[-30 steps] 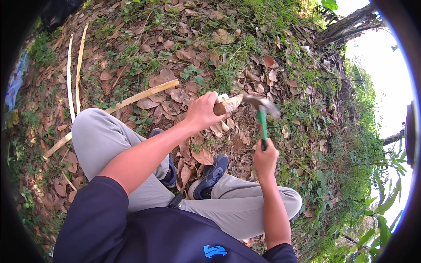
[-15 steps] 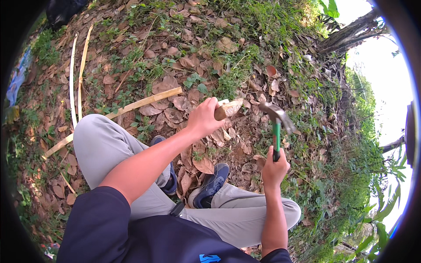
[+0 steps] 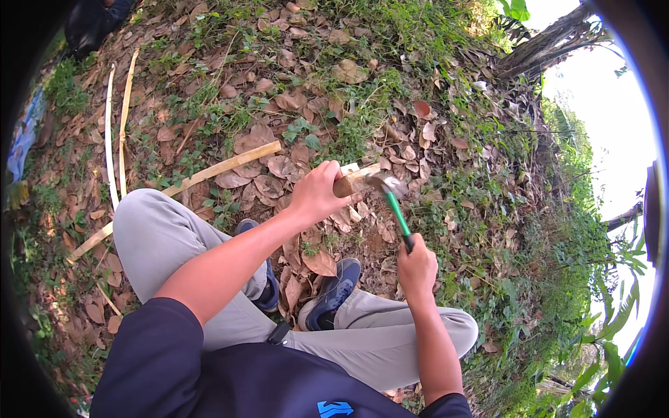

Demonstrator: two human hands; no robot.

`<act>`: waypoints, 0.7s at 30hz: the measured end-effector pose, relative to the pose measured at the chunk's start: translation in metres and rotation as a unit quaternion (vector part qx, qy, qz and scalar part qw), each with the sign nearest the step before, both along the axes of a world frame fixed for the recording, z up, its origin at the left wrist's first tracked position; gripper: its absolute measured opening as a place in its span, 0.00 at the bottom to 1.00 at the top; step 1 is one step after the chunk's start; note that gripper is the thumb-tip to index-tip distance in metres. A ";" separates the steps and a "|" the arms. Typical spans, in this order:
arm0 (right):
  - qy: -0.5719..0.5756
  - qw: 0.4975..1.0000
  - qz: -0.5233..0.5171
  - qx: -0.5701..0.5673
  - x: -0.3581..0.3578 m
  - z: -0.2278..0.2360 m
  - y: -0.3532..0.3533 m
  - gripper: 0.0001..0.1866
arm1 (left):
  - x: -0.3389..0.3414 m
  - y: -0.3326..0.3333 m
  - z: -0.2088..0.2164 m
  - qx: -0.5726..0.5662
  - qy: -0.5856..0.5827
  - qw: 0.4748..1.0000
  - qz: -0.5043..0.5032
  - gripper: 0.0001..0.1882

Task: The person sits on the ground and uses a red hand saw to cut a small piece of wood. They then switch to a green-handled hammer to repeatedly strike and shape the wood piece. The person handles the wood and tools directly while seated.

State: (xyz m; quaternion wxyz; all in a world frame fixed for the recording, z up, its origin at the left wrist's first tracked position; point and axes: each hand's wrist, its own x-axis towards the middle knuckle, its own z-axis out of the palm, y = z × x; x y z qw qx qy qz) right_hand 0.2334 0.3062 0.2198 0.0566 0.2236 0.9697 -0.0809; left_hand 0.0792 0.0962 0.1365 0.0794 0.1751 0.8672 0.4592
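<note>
My left hand (image 3: pixel 317 194) is closed around a short, rough piece of wood (image 3: pixel 355 182) in front of my feet. A pale strip of wood shows along its upper side; my fingers hide the left part. In my right hand (image 3: pixel 418 268) is a claw hammer (image 3: pixel 397 212) with a green and black handle, gripped near its lower end. The hammer's metal head, smeared by motion, is right at the right end of the wood; whether it touches cannot be made out.
A long wooden strip (image 3: pixel 224 166) runs beside my left knee over dry leaves. Two thin pale sticks (image 3: pixel 110 139) lie farther left, near a blue sheet (image 3: pixel 26 132). A dark object (image 3: pixel 90 29) is at the upper left, a tree trunk (image 3: pixel 547 45) at the upper right.
The hammer has swung left, its head moving from apart to right at the wood's end. My right hand has shifted a little left and down. The left hand still grips the wood.
</note>
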 end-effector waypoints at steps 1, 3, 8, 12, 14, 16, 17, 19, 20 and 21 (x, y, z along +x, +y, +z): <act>0.038 0.997 -0.026 -0.060 -0.001 -0.001 -0.001 0.16 | 0.000 0.001 0.000 0.000 -0.004 1.000 -0.002 0.25; 0.155 0.986 -0.048 -0.036 -0.001 -0.003 0.000 0.16 | 0.000 0.001 0.000 -0.006 0.007 1.000 0.001 0.25; 0.188 0.978 -0.039 -0.077 0.008 -0.005 0.007 0.15 | 0.004 0.002 0.001 -0.009 -0.005 1.000 0.000 0.25; 0.186 0.982 -0.034 -0.026 0.007 -0.006 0.009 0.14 | 0.000 0.003 0.001 -0.001 -0.002 1.000 0.000 0.24; 0.316 0.943 -0.061 -0.088 0.008 -0.006 0.009 0.12 | -0.001 0.003 0.000 0.000 0.010 1.000 0.003 0.24; 0.265 0.942 -0.088 -0.188 0.008 -0.005 0.007 0.12 | 0.000 0.004 0.000 -0.018 -0.007 1.000 -0.004 0.25; 0.173 0.963 -0.100 -0.181 0.007 -0.005 0.007 0.12 | 0.001 0.003 0.000 -0.015 0.000 1.000 -0.005 0.25; 0.057 0.997 -0.024 -0.055 0.006 -0.006 0.007 0.14 | 0.002 0.004 -0.001 -0.013 0.004 1.000 -0.011 0.25; 0.076 0.994 -0.062 -0.053 0.006 -0.008 0.006 0.17 | 0.001 0.004 -0.001 -0.012 0.007 1.000 -0.019 0.25; 0.130 0.987 -0.072 -0.054 0.006 -0.008 0.008 0.16 | 0.001 0.004 -0.001 -0.016 0.004 1.000 -0.017 0.25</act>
